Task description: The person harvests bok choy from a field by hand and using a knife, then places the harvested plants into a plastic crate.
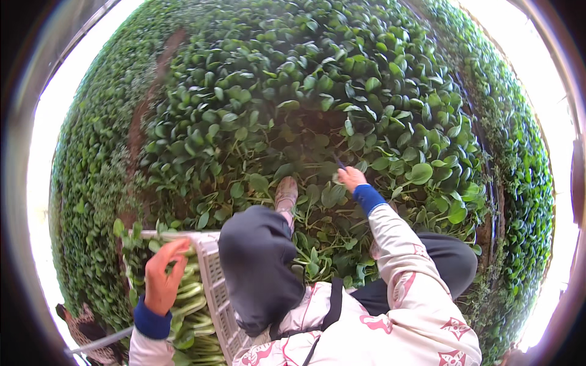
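Note:
My right hand (pixel 351 178) is closed around a slim dark tool (pixel 339 161), probably a knife, whose far end blurs into the leaves. It is low over the cut patch of leafy greens (pixel 332 196), where loose leaves and stems lie. My left hand (pixel 164 274) hovers above a pale plastic crate (pixel 215 274), its thumb apart from slightly bent fingers, holding nothing. Harvested greens (pixel 194 297) fill the crate, pale stalks lying side by side. Standing broad-leaved plants (pixel 293 78) grow densely in front of me.
My shoe (pixel 286 192) rests among the cut leaves, with my bent knee (pixel 256 261) beside the crate. Strips of bare soil (pixel 137 128) edge the bed at left. A dark irrigation hose (pixel 492 196) runs along the right. Another person (pixel 91 334) is at lower left, near a metal pipe (pixel 103 341).

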Demonstrator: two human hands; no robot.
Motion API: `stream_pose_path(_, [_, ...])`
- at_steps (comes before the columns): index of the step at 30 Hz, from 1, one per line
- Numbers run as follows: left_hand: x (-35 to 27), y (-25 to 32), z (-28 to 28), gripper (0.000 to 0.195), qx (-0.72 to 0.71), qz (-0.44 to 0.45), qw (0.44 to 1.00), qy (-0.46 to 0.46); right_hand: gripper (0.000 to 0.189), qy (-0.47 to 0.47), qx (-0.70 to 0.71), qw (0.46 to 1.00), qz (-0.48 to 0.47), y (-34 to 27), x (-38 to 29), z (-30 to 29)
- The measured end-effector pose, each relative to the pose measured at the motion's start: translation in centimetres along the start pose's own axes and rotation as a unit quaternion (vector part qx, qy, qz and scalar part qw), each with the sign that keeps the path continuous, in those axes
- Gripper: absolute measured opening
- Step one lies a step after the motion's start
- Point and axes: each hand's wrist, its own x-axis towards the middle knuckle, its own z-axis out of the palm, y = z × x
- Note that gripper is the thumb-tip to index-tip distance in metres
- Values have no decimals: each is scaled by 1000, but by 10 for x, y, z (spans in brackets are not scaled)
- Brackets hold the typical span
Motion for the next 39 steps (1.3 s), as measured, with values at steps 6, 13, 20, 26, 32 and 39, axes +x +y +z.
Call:
stream_pose_path(6, [232,-23,162,37,34,239,959,-149,39,46,262,956,124,-24,66,48])
stream_pose_path(13, [454,-79,352,49,326,362,849,-206,46,110,243,961,75,-21,180,82])
stream_pose_path(20, [549,-144,380,46,254,271,929,-3,33,269,172,947,23,62,252,127])
stream_pose_path(26, [548,-175,359,22,133,171,975,56,34,221,171,960,-3,-10,262,111])
stream_pose_path(32, [556,-167,377,13,53,150,984,85,34,262,63,962,-36,-7,263,90])
stream_pose_path(39, [551,-172,378,14,25,150,982,111,33,181,-37,982,-32,-23,270,79])
